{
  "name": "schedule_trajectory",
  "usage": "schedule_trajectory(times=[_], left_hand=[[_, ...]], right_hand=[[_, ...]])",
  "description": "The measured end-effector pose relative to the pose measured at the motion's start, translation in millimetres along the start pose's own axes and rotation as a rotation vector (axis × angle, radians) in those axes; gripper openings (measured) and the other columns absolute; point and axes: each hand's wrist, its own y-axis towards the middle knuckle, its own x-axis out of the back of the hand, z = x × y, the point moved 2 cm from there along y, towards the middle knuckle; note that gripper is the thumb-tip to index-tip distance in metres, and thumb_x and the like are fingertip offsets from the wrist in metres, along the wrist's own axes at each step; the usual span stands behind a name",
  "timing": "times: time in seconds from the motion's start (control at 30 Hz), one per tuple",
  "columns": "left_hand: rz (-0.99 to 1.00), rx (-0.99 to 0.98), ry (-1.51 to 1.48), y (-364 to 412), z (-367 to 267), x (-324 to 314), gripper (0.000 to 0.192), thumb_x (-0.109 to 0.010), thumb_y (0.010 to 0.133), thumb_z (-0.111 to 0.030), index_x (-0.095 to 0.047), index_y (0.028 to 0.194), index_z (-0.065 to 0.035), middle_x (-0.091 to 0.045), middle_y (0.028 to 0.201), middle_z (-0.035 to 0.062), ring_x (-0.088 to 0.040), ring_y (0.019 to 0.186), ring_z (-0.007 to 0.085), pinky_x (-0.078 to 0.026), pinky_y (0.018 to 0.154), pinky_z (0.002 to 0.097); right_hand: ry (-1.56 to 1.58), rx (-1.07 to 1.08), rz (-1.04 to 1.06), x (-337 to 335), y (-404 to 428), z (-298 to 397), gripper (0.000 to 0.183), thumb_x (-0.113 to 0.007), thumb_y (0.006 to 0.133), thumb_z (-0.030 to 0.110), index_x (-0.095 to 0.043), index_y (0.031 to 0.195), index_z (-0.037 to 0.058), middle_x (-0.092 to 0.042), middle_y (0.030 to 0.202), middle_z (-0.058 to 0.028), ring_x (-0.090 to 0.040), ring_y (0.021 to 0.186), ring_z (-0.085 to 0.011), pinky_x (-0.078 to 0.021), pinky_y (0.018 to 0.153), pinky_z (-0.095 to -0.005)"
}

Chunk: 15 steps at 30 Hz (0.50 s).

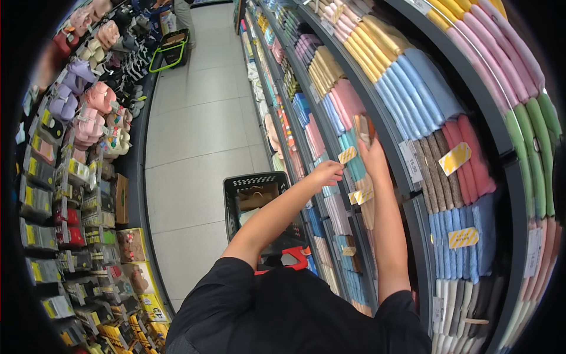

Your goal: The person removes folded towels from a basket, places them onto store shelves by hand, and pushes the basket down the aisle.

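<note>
My left hand (pixel 328 173) is before the shelf edge, its fingertips at the lower corner of a yellow-and-white striped tag (pixel 347 155). Whether they pinch the tag cannot be made out. Behind the tag are folded teal towels (pixel 352 140). My right hand (pixel 372 152) reaches into the same shelf over the stacks, near a folded beige and brown textile (pixel 363 126); its fingertips are partly hidden. Pink folded towels (pixel 347 98) lie just beyond. Below my hands, more striped tags (pixel 364 194) hang by folded beige towels (pixel 368 217).
A black shopping basket (pixel 230 182) with a red handle (pixel 295 259) stands on the tiled floor (pixel 194 132), a brown bag (pixel 258 196) inside. Shelves of towels (pixel 411 95) line the right; hanging slippers (pixel 99 97) line the left. Further ahead are another basket (pixel 174 55) and a person (pixel 184 20).
</note>
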Motion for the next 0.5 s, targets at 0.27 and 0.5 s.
schedule_trajectory(times=[0.27, 0.5], left_hand=[[0.023, -0.077, 0.188, -42, 4, 3, 0.045, -0.061, 0.09, -0.03, -0.052, 0.125, -0.0032, -0.063, 0.11, 0.0075, -0.063, 0.097, 0.0188, -0.05, 0.079, 0.0322], [0.106, -0.341, 0.568, -98, 87, -2, 0.043, -0.065, 0.09, -0.03, -0.057, 0.118, 0.001, -0.066, 0.106, 0.0124, -0.063, 0.098, 0.0213, -0.051, 0.085, 0.0338]], right_hand=[[-0.158, -0.262, 0.295, -21, -3, -72, 0.075, -0.072, 0.073, 0.029, -0.041, 0.131, -0.007, -0.048, 0.131, -0.0325, -0.048, 0.122, -0.0433, -0.0383, 0.104, -0.0429], [-0.052, -0.213, 0.27, 30, -9, 22, 0.066, -0.071, 0.077, 0.02, -0.043, 0.132, -0.0025, -0.049, 0.131, -0.0307, -0.049, 0.121, -0.0419, -0.0389, 0.102, -0.0437]])
